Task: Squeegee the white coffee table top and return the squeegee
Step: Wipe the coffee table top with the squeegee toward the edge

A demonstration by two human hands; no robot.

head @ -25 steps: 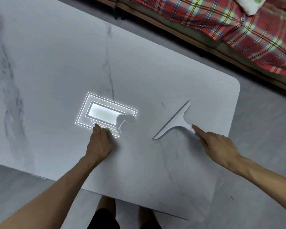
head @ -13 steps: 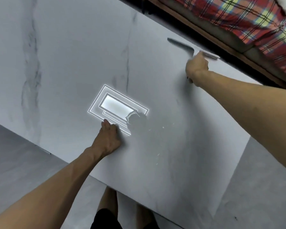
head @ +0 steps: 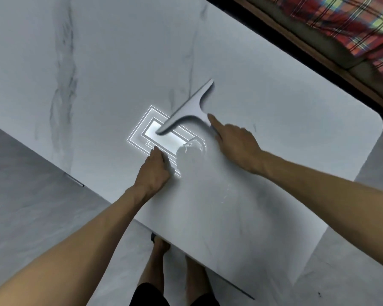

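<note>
The white marble-patterned coffee table top (head: 285, 120) fills most of the view. A pale grey T-shaped squeegee (head: 188, 109) lies blade-down near its middle, over a bright ceiling-light reflection (head: 164, 138). My right hand (head: 234, 142) grips the squeegee's handle, index finger stretched along it. My left hand (head: 155, 168) rests flat on the table just in front of the reflection, fingers together, holding nothing. Small water streaks (head: 224, 195) glint on the surface nearer to me.
A sofa with a red plaid cover (head: 345, 25) on a wooden frame stands beyond the table's far right edge. Grey floor (head: 27, 195) lies left and right of the table. My bare feet (head: 161, 244) stand at the near edge.
My right hand has pulled the squeegee from the far edge of the table back toward me, to the middle. My left hand has stayed planted.
</note>
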